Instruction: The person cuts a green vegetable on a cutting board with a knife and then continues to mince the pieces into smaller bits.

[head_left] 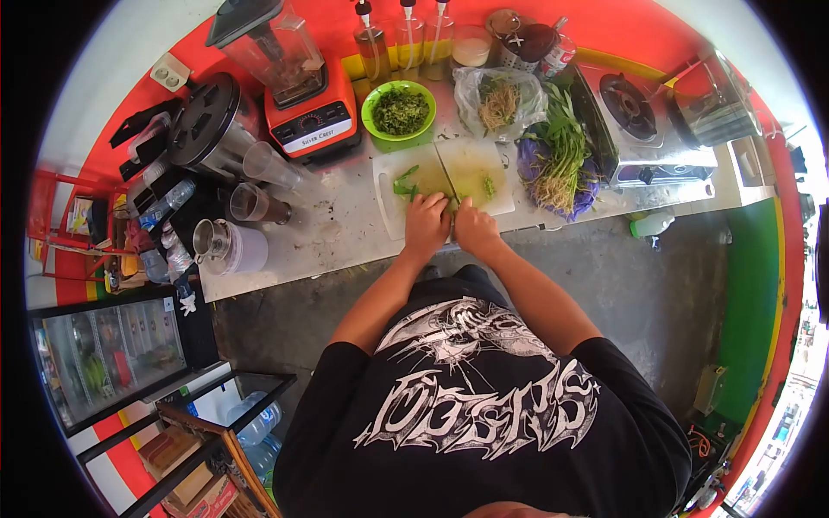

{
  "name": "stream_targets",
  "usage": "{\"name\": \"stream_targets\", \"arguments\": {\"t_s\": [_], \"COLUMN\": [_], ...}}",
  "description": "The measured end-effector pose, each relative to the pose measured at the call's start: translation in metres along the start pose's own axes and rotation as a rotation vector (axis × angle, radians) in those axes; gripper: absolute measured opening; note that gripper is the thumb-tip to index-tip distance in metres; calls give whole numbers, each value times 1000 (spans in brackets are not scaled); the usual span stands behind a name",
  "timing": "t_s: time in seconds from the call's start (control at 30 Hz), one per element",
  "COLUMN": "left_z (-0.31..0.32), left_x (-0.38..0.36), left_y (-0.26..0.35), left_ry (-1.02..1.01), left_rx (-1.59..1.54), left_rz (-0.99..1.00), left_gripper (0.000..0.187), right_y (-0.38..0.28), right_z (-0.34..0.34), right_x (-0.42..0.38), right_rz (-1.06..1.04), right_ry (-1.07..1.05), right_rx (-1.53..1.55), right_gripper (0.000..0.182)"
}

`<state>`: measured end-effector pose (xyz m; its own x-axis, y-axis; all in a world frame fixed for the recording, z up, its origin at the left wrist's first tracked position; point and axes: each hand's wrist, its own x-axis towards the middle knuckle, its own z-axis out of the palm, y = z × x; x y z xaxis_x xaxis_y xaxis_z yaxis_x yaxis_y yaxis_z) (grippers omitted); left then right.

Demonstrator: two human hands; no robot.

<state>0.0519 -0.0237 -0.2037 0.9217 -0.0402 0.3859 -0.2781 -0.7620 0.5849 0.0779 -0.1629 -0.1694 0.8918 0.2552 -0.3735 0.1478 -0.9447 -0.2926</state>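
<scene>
A white cutting board (pixel 389 214) lies at the counter's front edge. My right hand (pixel 477 231) is closed around the handle of a knife (pixel 446 173), whose blade points away from me across the board. Just left of the blade, my left hand (pixel 427 226) rests on the board with its fingers curled; whatever they hold is hidden. Beyond those fingers lie green leaf pieces (pixel 405 182). Small chopped green bits (pixel 489 186) sit to the right of the knife. Behind the board stands a lime-green bowl (pixel 371 128) filled with chopped greens (pixel 401 110).
Right of the board, a bunch of rooted greens (pixel 560 155) lies on purple plastic beside a clear bag (pixel 471 91). A gas stove (pixel 661 164) stands farther right. A red blender (pixel 315 129), plastic jugs (pixel 250 204) and a metal-topped container (pixel 235 249) occupy the left. Pump bottles (pixel 371 53) line the back.
</scene>
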Motion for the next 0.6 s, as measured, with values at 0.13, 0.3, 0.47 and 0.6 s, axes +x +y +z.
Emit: {"name": "stream_targets", "arguments": {"t_s": [0.13,0.3,0.47,0.6], "left_z": [3,6,4,-2], "left_x": [-5,-5,-8,-9], "left_y": [-1,-12,-15,-11], "left_ry": [20,51,26,131], "left_rx": [-51,-123,-244,-203], "left_rz": [-32,-17,-112,-93], "left_gripper": [26,27,28,26], "right_y": [4,-5,4,5], "right_z": [-9,3,-3,-19], "right_x": [3,-17,0,-3], "right_rz": [-26,60,-7,-16], "right_ry": [-28,-23,7,-55], "right_rx": [22,53,26,48], "right_gripper": [33,33,34,35]}}
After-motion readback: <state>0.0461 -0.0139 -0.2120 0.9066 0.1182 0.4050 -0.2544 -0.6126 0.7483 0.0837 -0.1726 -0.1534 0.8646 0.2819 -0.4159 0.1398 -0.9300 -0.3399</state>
